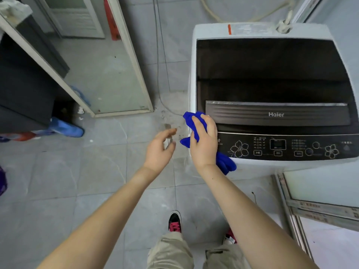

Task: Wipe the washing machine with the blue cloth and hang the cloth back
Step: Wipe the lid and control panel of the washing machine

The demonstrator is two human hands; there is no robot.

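- Beige trousers (171, 251) and a black shoe with pink laces (174, 222) stand on the grey tiled floor (58, 181) at the bottom of the view.
- Both bare forearms reach forward and upward from the lower edge, converging towards the front left corner of the washing machine (213, 31).
- The left hand (159, 150) hovers over the floor just left of the machine, palm turned inward, fingers loosely curled and apart, holding nothing.
- The right hand (204, 142) shows its back to the camera, its fingers wrapped round the bunched blue cloth (194, 123).
- The cloth sticks out above the fingers and hangs below the wrist, at the machine's front left corner and over the left end of the control panel (281, 146); whether it touches the surface cannot be told.
- Beyond the panel lies the closed dark lid (272, 70), with a handle strip marked "Haier" (275, 114).
- A pale hose (213, 14) runs along the floor behind the machine.
- Further left, a light blue item (66, 127) lies beside a door frame (136, 65).
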